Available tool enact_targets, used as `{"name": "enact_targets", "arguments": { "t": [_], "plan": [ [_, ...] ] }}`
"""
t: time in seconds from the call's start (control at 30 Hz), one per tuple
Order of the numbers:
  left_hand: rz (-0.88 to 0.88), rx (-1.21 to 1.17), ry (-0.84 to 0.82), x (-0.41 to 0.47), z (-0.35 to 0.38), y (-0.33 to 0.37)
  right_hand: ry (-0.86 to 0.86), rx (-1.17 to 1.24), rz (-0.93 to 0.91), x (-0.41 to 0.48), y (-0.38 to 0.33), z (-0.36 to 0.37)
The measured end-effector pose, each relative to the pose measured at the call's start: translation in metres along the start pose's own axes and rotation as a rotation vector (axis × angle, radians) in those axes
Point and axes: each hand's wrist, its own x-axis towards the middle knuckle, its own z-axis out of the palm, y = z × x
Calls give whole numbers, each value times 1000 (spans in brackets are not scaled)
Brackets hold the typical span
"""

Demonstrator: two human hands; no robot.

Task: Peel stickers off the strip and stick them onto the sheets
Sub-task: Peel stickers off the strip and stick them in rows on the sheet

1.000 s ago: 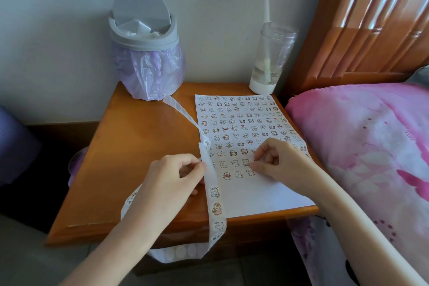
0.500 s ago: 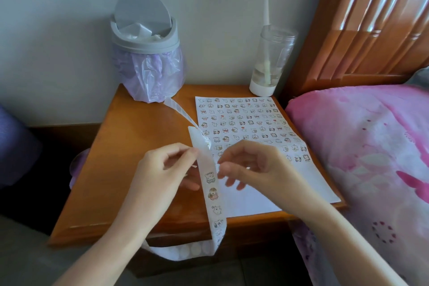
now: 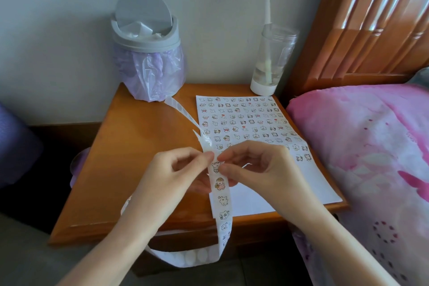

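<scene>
strip (image 3: 222, 201) pinched by curled fingers (image 3: 200, 157) of left hand (image 3: 167, 179) and right hand (image 3: 262, 169), just above sheet (image 3: 290, 190).

Part of strip (image 3: 223, 201) hidden behind left hand (image 3: 171, 176); right hand (image 3: 262, 169) covers mid sheet (image 3: 308, 183). Its sticker drawings (image 3: 243, 121) too small to identify. Right edge cuts off bed (image 3: 371, 158).

The left hand (image 3: 167, 176) and right hand (image 3: 262, 169) are bare. Both forearms (image 3: 111, 246) are uncovered down to the near edge.
</scene>
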Motion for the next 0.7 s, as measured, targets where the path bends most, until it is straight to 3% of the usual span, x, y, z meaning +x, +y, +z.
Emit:
{"name": "enact_targets", "arguments": {
  "t": [0.7],
  "plan": [
    [138, 151, 27, 0, 2, -4, 16, 39, 68, 4, 1, -3]
  ]
}}
